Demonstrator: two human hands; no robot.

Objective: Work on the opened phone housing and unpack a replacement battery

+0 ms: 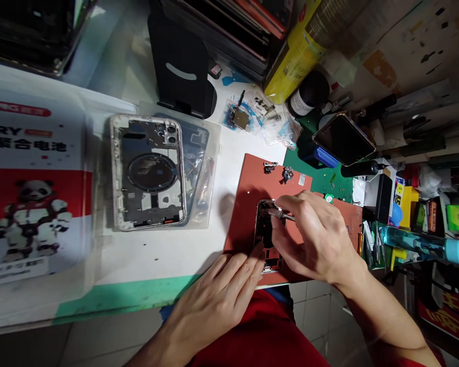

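Touching the phone (266,232), your flat left hand (225,290) has it at two o'clock; your right hand (317,239), pinching a tool (279,214), at nine.

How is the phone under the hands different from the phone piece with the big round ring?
The phone lies on the red mat; the phone piece with the ring lies over clear plastic. The phone is partly covered by the left hand and right hand; no hand touches the phone piece. The phone looks smaller in this picture than the phone piece. Both have rounded corners and show their insides.
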